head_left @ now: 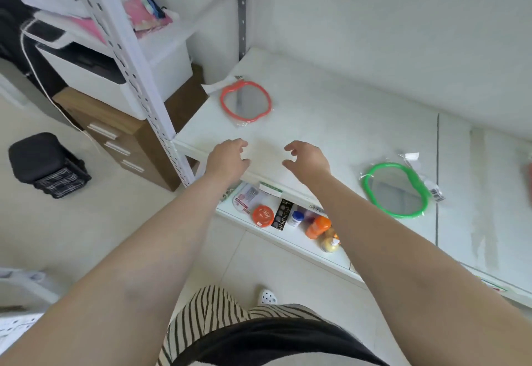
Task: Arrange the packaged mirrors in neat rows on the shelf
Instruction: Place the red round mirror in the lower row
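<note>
A red-framed mirror (pixel 246 103) in clear wrap lies flat near the back left of the white shelf (pixel 331 112). Further right, near the front, lies a green-framed mirror (pixel 395 190), also wrapped, with a barcode tag at its right. At the frame's right edge a sliver of another reddish item (pixel 528 170) shows. My left hand (pixel 229 157) and my right hand (pixel 308 158) hover side by side over the shelf's front edge, between the two mirrors. Both have curled, spread fingers and hold nothing.
A lower shelf (pixel 276 239) carries an orange tin, bottles and small packets. The white perforated upright (pixel 149 92) stands at the shelf's left corner. Left of it are a printer, a wooden drawer unit and a black bag on the floor.
</note>
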